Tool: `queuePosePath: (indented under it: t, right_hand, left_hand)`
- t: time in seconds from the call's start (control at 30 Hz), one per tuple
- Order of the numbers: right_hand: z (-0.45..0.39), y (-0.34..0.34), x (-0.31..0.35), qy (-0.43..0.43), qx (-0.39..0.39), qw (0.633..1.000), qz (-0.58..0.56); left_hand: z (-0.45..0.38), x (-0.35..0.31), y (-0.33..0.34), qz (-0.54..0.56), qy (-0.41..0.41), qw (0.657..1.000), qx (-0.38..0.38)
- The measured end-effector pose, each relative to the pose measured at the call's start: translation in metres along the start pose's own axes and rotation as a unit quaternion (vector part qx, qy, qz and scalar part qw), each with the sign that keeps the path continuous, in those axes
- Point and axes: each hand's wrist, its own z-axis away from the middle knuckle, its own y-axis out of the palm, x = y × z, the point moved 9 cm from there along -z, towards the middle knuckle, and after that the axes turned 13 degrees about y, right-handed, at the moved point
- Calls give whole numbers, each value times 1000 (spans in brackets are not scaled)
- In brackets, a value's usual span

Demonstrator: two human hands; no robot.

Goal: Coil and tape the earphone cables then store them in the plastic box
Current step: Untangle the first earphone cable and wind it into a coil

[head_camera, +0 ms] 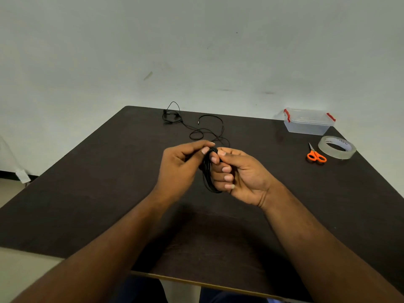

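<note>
Both hands (209,169) grip coil (207,171); scissors (316,155) beside tape (336,147).

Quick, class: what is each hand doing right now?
Left hand: pinches the top of the coiled black earphone cable.
Right hand: fingers curled round the same coil, holding it.

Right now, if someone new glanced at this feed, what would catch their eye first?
First, the two hands at mid-table: the right hand holds a black coiled cable while the left hand pinches its top. Behind them a loose earphone cable sprawls toward the far edge. At far right sit orange scissors, a tape roll and a clear plastic box with red clips.
</note>
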Motion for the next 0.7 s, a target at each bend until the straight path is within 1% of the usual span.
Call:
queuePosePath:
  t: [0.07, 0.1, 0.17, 0.23, 0.27, 0.4, 0.5, 0.6, 0.7]
  right_hand:
    - [1, -3, 0, -8, -20, 1000, 1]
    - [1, -5, -1, -11, -32, 999, 5]
    - [2, -9, -1, -16, -54, 998, 24]
    - [2, -8, -3, -13, -61, 997, 52]
    - [2, -7, -5, -8, -57, 996, 65]
    - [3, 0, -8, 7, -25, 994, 104]
    - [5, 5, -8, 30, -22, 986, 164]
    - [7, 5, -1, 24, -52, 976, 211]
    - [6, -8, 13, -30, -125, 963, 236]
  left_hand:
    - [5, 7, 0, 16, -46, 999, 20]
    - [7, 10, 1, 22, -60, 997, 45]
    - [10, 10, 7, 34, -73, 992, 102]
    - [13, 9, 11, 27, -66, 989, 132]
    - [12, 8, 9, 20, -59, 990, 129]
    - [11, 6, -1, 26, -47, 996, 75]
    - [8, 0, -1, 0, -20, 996, 82]
    - [4, 0, -3, -21, 6, 995, 93]
    - [4, 2, -7, -44, 16, 998, 50]
